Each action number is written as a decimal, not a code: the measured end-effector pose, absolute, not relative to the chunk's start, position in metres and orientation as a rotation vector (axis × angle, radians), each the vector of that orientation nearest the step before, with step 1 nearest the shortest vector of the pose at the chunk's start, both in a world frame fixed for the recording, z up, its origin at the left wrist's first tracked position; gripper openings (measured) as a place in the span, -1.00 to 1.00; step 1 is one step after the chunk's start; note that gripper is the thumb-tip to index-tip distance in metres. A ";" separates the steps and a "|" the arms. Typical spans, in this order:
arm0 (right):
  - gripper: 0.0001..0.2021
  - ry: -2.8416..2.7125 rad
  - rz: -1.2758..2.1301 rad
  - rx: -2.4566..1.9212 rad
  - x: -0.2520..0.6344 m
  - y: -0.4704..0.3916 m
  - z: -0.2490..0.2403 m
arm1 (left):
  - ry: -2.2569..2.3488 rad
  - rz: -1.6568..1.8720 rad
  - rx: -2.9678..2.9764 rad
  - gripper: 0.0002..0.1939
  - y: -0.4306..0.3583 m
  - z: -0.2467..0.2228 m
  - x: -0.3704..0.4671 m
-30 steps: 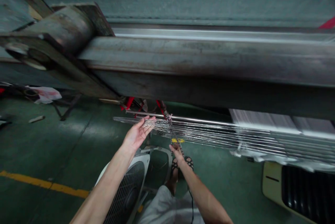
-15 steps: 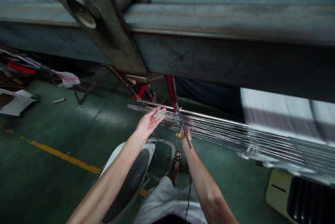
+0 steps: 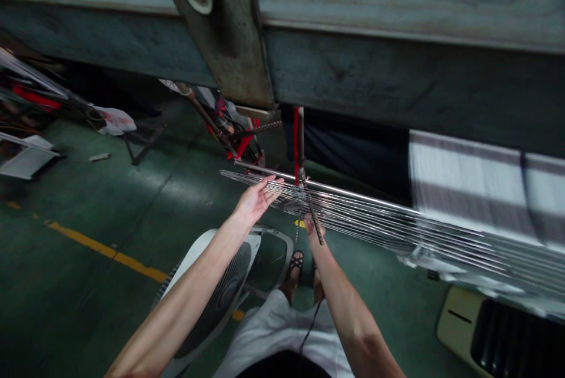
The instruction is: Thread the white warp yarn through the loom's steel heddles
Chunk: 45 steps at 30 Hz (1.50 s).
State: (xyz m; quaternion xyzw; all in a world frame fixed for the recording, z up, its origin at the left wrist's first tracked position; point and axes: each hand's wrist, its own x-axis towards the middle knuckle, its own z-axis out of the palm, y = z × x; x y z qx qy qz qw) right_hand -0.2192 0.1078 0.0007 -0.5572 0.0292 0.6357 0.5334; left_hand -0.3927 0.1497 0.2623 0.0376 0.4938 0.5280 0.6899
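Observation:
A bundle of long thin metal rods (image 3: 362, 216) hangs level below the machine beam, held near a hanging bar wrapped in red (image 3: 299, 142). My left hand (image 3: 258, 198) is at the rods' left part, thumb above and fingers around several of them, palm turned up. Just right of the hanging bar, my right hand (image 3: 314, 228) grips the bundle from below; its fingertips are partly hidden by the rods. A dark chain-like strip (image 3: 315, 222) hangs across my right hand. Beneath the rods, a small yellow piece (image 3: 300, 224) shows between the hands.
A heavy metal beam (image 3: 375, 66) crosses above, with a bracket plate (image 3: 225, 30). White striped cloth (image 3: 468, 178) hangs at right. A floor fan (image 3: 220, 295) stands by my left arm, and a cream-coloured machine (image 3: 457, 322) at lower right. A yellow line (image 3: 106, 253) marks the green floor.
The view has shifted, so the beam and bracket sit higher and the bracket further right. Both hands stay at nearly the same places on the rods.

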 end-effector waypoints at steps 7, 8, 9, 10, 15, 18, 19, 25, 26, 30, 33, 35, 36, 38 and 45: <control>-0.78 0.217 1.539 -1.401 -0.221 0.109 0.008 | 1.109 1.168 0.104 -0.78 0.149 0.261 -0.393; -0.78 0.228 1.543 -1.407 -0.221 0.111 0.009 | 1.111 1.169 0.103 -0.78 0.148 0.262 -0.393; -0.78 0.237 1.548 -1.412 -0.221 0.113 0.009 | 1.113 1.169 0.101 -0.78 0.148 0.262 -0.393; -0.78 0.245 1.552 -1.418 -0.221 0.114 0.010 | 1.115 1.169 0.097 -0.78 0.148 0.263 -0.392; -0.77 0.262 1.565 -1.426 -0.220 0.114 0.010 | 1.120 1.168 0.076 -0.77 0.149 0.264 -0.392; -0.77 0.276 1.573 -1.436 -0.221 0.115 0.007 | 1.123 1.166 0.070 -0.77 0.149 0.265 -0.392; -0.77 0.281 1.579 -1.440 -0.222 0.115 0.006 | 1.126 1.164 0.068 -0.76 0.150 0.266 -0.392; -0.74 0.299 1.603 -1.428 -0.224 0.118 -0.001 | 1.140 1.153 0.067 -0.73 0.151 0.270 -0.391; -0.74 0.300 1.599 -1.424 -0.224 0.118 -0.001 | 1.141 1.152 0.068 -0.74 0.151 0.271 -0.392; -0.75 0.302 1.597 -1.413 -0.224 0.116 0.001 | 1.131 1.160 0.079 -0.77 0.153 0.272 -0.392; -0.75 0.308 1.605 -1.420 -0.224 0.114 0.001 | 1.124 1.175 0.079 -0.76 0.154 0.271 -0.393; -0.75 0.315 1.596 -1.431 -0.225 0.113 0.001 | 1.124 1.170 0.069 -0.75 0.153 0.269 -0.393; -0.75 0.316 1.588 -1.435 -0.225 0.113 0.000 | 1.123 1.164 0.064 -0.74 0.153 0.268 -0.393; -0.76 0.309 1.572 -1.436 -0.226 0.112 0.000 | 1.121 1.159 0.061 -0.73 0.152 0.266 -0.393; -0.78 0.272 1.499 -1.437 -0.232 0.113 -0.004 | 1.125 1.164 0.105 -0.75 0.150 0.263 -0.393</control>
